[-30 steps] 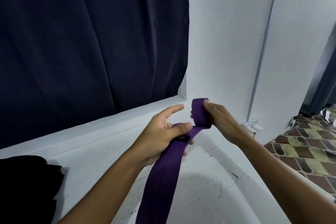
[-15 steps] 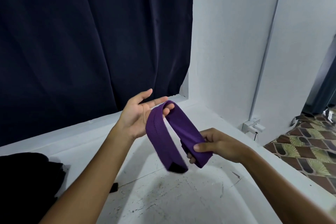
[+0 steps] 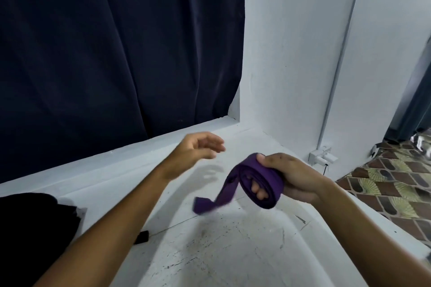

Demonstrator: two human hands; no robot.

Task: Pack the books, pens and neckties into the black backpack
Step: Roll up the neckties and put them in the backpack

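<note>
A purple necktie [image 3: 258,176] is wound into a loose coil around the fingers of my right hand [image 3: 293,177], which grips it above the white table [image 3: 221,251]. The tie's free end dangles down to the left of the coil. My left hand [image 3: 198,150] hovers to the left of the tie with relaxed fingers, holding nothing and slightly blurred. A black mass at the left edge is the black backpack [image 3: 35,223], only partly in view. No books or pens show.
A dark blue curtain [image 3: 116,42] hangs behind the table. White walls [image 3: 291,53] close the right corner. A small black item [image 3: 142,237] lies on the table beside my left forearm. Patterned floor tiles [image 3: 396,184] lie to the right.
My left hand has let go of the tie and drawn away to the left. My right hand now holds the tie wound into a coil, with only a short end hanging.
</note>
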